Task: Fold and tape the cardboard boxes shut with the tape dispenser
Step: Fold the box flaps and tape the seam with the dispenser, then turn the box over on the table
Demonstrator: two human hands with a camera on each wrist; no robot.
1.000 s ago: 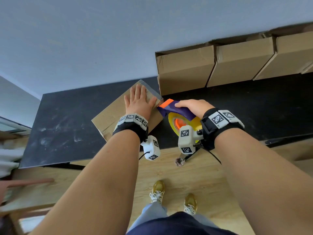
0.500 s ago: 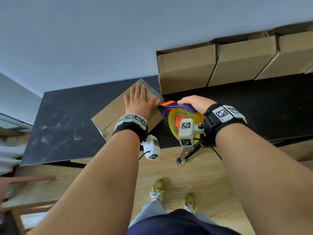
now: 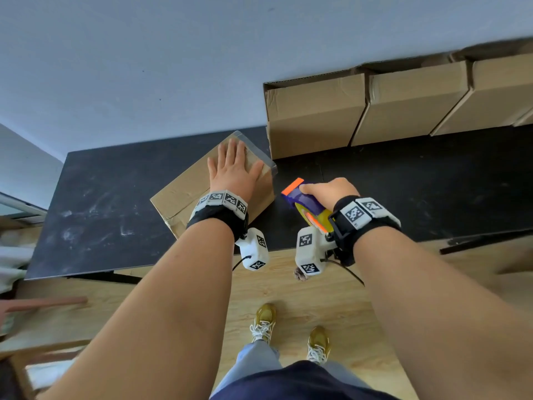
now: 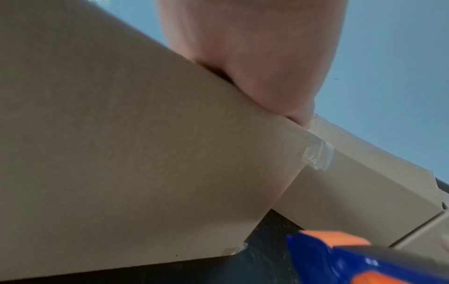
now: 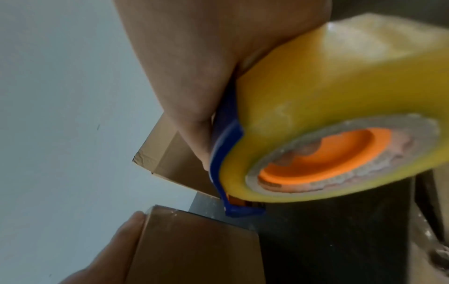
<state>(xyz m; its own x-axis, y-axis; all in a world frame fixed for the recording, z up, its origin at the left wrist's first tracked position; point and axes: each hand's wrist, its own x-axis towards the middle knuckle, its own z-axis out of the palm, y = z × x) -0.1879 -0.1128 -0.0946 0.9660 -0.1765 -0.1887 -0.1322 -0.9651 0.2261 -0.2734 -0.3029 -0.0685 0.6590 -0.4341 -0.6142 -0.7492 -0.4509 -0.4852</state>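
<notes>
- Left hand (image 3: 234,168) lies flat, fingers straight and slightly spread, palm pressed on top of the small cardboard box (image 3: 184,194); grasping nothing, just pressing down.
- Small cardboard box sits on the black desk (image 3: 115,215), turned at an angle to the desk edge, near the front-left of the box row.
- Clear tape (image 3: 261,153) shows along the far top edge and corner of this box; left wrist view shows a short crumpled clear tape end (image 4: 318,153) stuck down the side below the heel of the hand.
- Right hand (image 3: 328,190) grasps the tape dispenser (image 3: 305,199), fingers curled over the blue body from above.
- Tape dispenser is held just right of the small box, apart from it, above the desk; orange tip points toward the box.
- Yellow tape roll (image 5: 340,107) with orange hub sits in the dispenser under the palm; right wrist view is motion-blurred.
- Cannot tell whether a tape strand runs between dispenser and box.
- Row of larger cardboard boxes (image 3: 403,105) stands side by side along the back of the desk against the grey wall (image 3: 173,67); nearest one is open-topped.
- Both wrists carry black straps with marker tags and white camera blocks.
- Wooden floor (image 3: 288,293) below; person's yellow-brown shoes (image 3: 264,319) visible.
</notes>
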